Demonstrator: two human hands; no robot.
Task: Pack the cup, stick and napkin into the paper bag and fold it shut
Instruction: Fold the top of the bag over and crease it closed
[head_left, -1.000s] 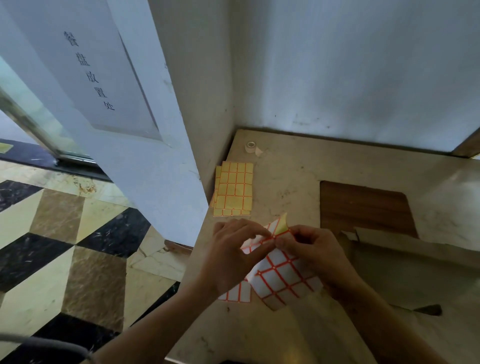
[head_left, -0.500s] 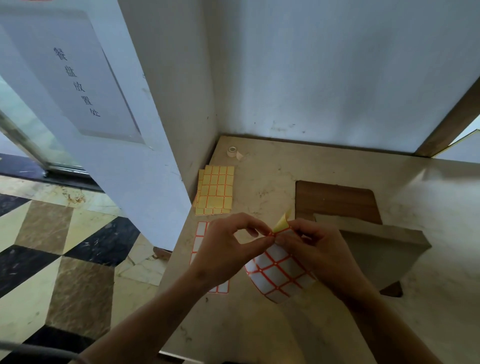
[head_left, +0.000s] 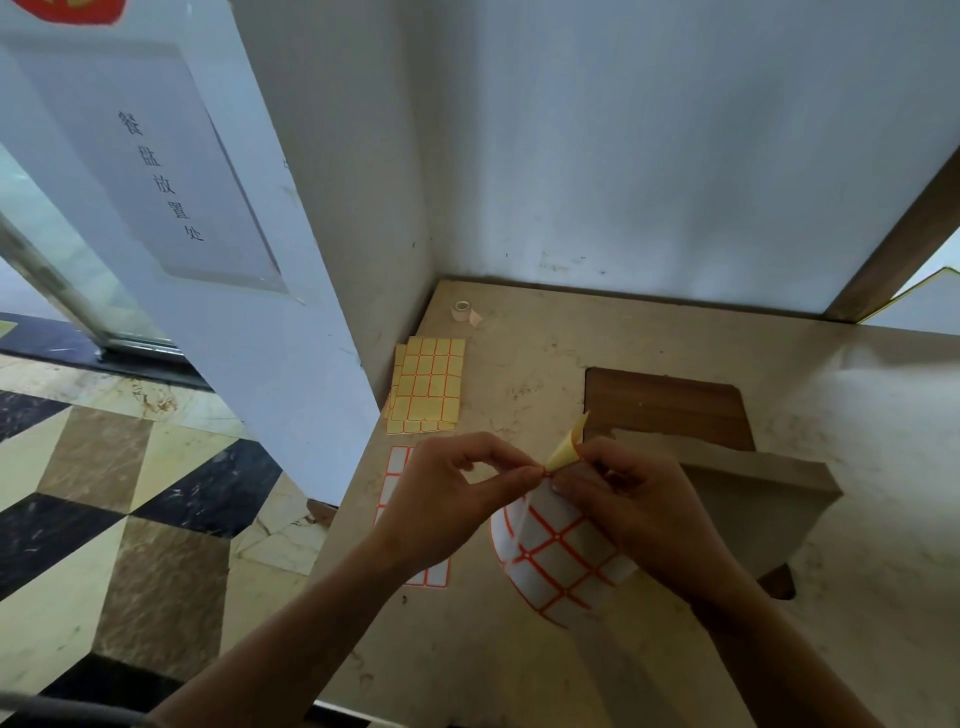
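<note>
A brown paper bag (head_left: 748, 499) lies folded on the beige counter (head_left: 545, 364), right of my hands. My left hand (head_left: 447, 499) and my right hand (head_left: 634, 504) both pinch the top corner of a white label sheet (head_left: 561, 561) with an orange grid. The sheet curls, and its yellow backing corner (head_left: 566, 447) sticks up between my fingertips. The cup, stick and napkin are not visible.
A yellow label sheet (head_left: 428, 387) lies near the counter's left edge, with another white label sheet (head_left: 400, 467) partly under my left hand. A small tape roll (head_left: 461, 310) sits by the back corner. A dark wooden panel (head_left: 665, 405) lies behind the bag. White walls enclose the counter.
The view has shifted slightly. My hands still pinch the sheet's corner, and the yellow backing corner stands a little higher between my fingertips. The bag has not moved.
</note>
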